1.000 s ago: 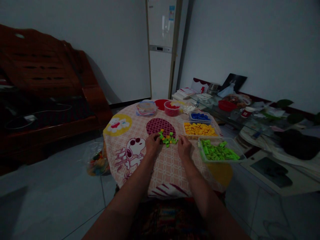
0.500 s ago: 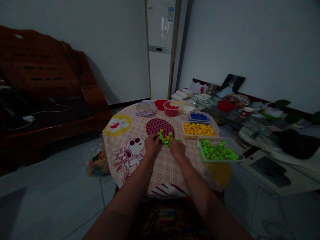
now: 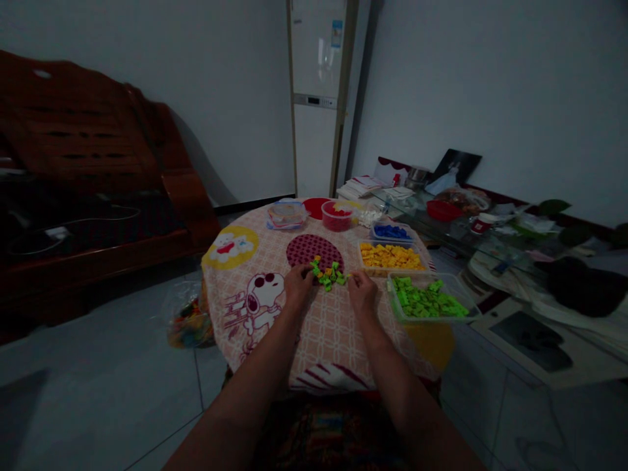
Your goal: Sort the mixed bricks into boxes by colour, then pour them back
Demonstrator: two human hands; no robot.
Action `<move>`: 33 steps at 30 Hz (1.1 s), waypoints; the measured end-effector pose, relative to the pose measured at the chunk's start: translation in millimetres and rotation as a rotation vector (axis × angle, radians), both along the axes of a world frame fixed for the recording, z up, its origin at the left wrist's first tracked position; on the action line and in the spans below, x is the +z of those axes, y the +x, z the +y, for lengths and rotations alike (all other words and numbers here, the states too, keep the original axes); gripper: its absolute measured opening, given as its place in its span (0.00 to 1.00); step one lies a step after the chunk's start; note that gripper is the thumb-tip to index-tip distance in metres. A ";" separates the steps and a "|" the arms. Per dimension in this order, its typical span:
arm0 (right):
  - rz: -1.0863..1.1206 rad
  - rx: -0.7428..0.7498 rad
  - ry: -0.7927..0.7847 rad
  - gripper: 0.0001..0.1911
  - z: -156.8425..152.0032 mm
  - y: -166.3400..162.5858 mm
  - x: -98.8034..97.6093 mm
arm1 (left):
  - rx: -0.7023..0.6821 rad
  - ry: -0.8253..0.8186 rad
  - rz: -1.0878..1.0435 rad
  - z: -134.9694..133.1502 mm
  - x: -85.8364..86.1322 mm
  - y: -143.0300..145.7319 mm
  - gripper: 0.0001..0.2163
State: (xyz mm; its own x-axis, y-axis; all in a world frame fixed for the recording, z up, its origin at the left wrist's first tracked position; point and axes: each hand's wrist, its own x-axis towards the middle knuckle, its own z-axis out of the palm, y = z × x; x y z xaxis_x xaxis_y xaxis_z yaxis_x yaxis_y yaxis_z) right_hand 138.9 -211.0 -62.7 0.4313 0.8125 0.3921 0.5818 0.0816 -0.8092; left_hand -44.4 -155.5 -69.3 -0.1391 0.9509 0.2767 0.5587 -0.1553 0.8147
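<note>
A cluster of small green and yellow building blocks (image 3: pixel 328 275) lies on the patterned cloth in front of me. My left hand (image 3: pixel 298 286) is closed at the cluster's left end, its fingertips pinching a green block there. On the other side, my right hand (image 3: pixel 362 292) is closed in a pinch just right of the cluster. A small yellow-green block shows at its fingertips, though its shape is too small and dark to make out. Nearest this hand stands a clear tub of green blocks (image 3: pixel 432 299), with a tub of yellow blocks (image 3: pixel 392 256) behind it.
Farther back on the round table (image 3: pixel 324 333) are a tub of blue blocks (image 3: pixel 391 231), a round tub of red pieces (image 3: pixel 336 216), white pieces (image 3: pixel 369 216) and a lidded container (image 3: pixel 287 214). A cluttered glass table (image 3: pixel 495 245) stands right; a wooden bench (image 3: pixel 98 163) left.
My right hand has moved right, away from the cluster, with a small block at its fingertips. My left hand stays at the cluster's left end.
</note>
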 end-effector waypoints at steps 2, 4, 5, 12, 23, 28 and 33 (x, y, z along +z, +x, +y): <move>0.128 -0.064 0.091 0.14 10.4 11.1 4.2 | 0.002 0.004 0.003 0.4 -0.1 0.1 0.12; 0.235 -0.135 0.185 0.19 21.3 23.7 10.6 | 0.003 0.005 0.002 0.5 -0.4 0.0 0.12; 0.278 -0.164 0.231 0.21 25.6 29.3 13.3 | 0.004 0.005 0.000 0.5 -0.5 -0.1 0.12; 0.112 -0.075 0.217 0.15 15.7 20.2 -0.1 | 0.025 0.005 -0.012 -0.3 0.1 0.2 0.12; -0.363 0.147 0.133 0.13 28.7 -24.0 7.2 | 0.057 0.040 -0.044 -6.5 8.5 1.4 0.15; -0.460 0.167 0.007 0.15 53.1 -37.0 25.3 | 0.051 0.019 0.008 -8.0 12.1 0.3 0.15; -0.610 0.339 -0.236 0.17 88.9 -49.3 34.3 | 0.050 0.014 0.015 -7.3 11.7 0.3 0.16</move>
